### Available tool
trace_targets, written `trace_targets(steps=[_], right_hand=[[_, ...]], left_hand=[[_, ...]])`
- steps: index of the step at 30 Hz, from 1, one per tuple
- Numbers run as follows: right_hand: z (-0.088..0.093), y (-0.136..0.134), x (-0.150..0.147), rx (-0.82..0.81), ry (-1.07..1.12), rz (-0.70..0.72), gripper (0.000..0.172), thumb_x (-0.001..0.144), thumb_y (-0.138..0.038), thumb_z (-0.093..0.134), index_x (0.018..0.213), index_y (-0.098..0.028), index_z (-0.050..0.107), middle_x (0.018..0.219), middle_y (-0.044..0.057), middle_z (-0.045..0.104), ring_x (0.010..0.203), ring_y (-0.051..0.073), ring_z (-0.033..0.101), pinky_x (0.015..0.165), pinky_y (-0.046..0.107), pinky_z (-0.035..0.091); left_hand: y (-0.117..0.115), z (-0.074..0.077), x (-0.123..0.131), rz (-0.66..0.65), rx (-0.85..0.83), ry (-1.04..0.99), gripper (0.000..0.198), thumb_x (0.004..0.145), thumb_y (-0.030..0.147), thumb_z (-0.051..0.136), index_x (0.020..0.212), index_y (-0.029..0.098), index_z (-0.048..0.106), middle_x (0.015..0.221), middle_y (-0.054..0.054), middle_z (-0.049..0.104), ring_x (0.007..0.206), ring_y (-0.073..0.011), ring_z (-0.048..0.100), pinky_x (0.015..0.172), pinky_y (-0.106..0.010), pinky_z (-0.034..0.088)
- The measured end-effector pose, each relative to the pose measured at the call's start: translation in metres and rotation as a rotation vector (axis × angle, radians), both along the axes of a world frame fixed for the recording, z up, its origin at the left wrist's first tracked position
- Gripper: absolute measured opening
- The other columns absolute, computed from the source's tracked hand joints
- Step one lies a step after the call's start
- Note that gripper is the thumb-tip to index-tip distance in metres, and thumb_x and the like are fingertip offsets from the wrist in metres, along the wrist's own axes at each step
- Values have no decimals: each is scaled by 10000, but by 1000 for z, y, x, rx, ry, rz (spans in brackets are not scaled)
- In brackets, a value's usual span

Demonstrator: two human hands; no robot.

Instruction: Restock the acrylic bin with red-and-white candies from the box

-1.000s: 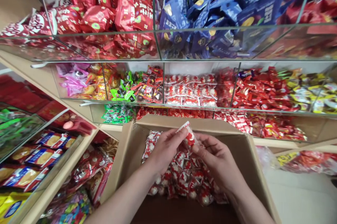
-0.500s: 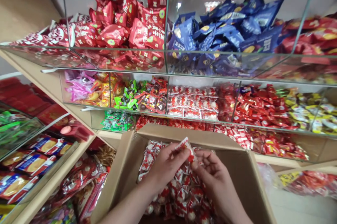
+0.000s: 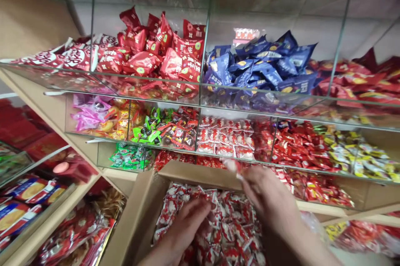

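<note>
Head view: right hand (image 3: 265, 197) lifts a candy (image 3: 233, 166); left hand (image 3: 184, 226) rests on the box's candies (image 3: 231, 224).

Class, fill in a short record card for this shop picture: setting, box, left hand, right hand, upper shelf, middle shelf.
Setting: glass-fronted shelves of wrapped snacks, seen from above.
Box: open cardboard box full of red-and-white sweets.
Left hand: left hand lies on the sweets in the box, fingers bent; grip unclear.
Right hand: right hand is raised over the box's far rim, pinching a blurred single sweet.
Upper shelf: red packets left of blue packets, with a glass divider between them.
Middle shelf: a bin of similar sweets.
</note>
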State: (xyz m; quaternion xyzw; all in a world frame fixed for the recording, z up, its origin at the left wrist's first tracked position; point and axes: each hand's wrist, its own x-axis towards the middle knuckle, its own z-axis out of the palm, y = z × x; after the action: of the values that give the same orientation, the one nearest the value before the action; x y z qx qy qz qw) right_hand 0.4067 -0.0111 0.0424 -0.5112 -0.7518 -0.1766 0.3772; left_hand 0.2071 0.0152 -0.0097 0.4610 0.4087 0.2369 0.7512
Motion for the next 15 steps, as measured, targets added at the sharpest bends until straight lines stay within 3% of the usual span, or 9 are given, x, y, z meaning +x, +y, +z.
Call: trace_targets(steps=[3,7,10,15], right_hand=[[16,51,24,62,-108,-112,85,821,-175,470,896,-159,508,858,89,566,799,169,550,685,268,462],[12,102,42,-91,-356,-223,154,858,-196,381,820,-152,524,796,75,549,672,164,541,574,252,429],[6,113,44,-205,-425,-238,208,875,-215,344,789,-156,524,774,73,524,647,162,527,566,252,412],[4,111,48,-347,-298,-55,167,865,-223,379,817,-165,529,902,91,524,790,168,537,706,267,433]], left_hand=[[0,-20,-1,-66,95,117,297,725,444,544,816,164,581,682,14,554,594,-106,489,539,-210,344],[-3,-44,-3,-168,152,223,262,713,391,533,837,164,577,666,27,519,624,-120,489,579,-220,368],[-4,-55,-6,-225,243,294,242,709,348,520,834,153,592,685,18,531,662,-130,494,613,-225,367],[-3,-62,-9,-288,280,417,250,716,342,511,856,157,603,694,14,551,667,-133,489,616,-220,361]])
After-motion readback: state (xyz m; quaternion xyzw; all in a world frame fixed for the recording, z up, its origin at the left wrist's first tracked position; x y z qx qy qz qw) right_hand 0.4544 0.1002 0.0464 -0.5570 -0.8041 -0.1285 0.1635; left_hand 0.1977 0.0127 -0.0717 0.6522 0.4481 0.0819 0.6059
